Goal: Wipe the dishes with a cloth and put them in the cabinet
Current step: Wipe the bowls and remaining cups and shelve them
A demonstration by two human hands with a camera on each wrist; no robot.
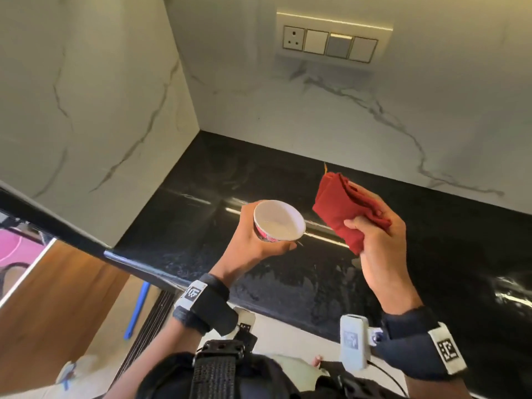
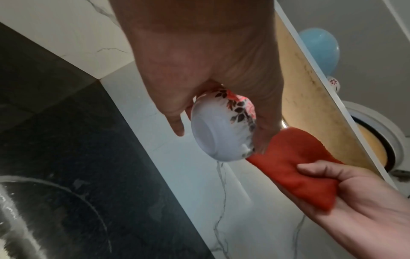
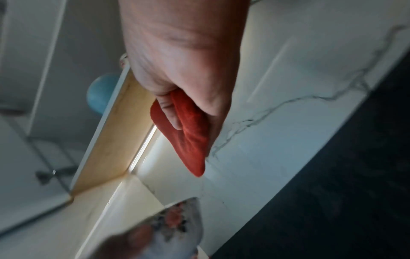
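A small white bowl (image 1: 278, 220) with a red flower pattern on its outside is held in the air over the black counter, mouth up. My left hand (image 1: 253, 240) grips it from below, thumb and fingers curled round its wall; from the left wrist, the bowl (image 2: 221, 129) shows its base and flowers. My right hand (image 1: 374, 240) holds a folded red cloth (image 1: 342, 208) just right of the bowl, not touching it. The cloth (image 3: 188, 133) sticks out past the curled fingers in the right wrist view, with the bowl (image 3: 177, 231) blurred at the bottom.
A glossy black counter (image 1: 259, 180) runs below the hands, backed by white marble walls (image 1: 316, 116) that meet in a corner. A switch panel (image 1: 331, 44) sits on the back wall. Overhead, the underside of a cabinet (image 2: 310, 98) with a light strip shows.
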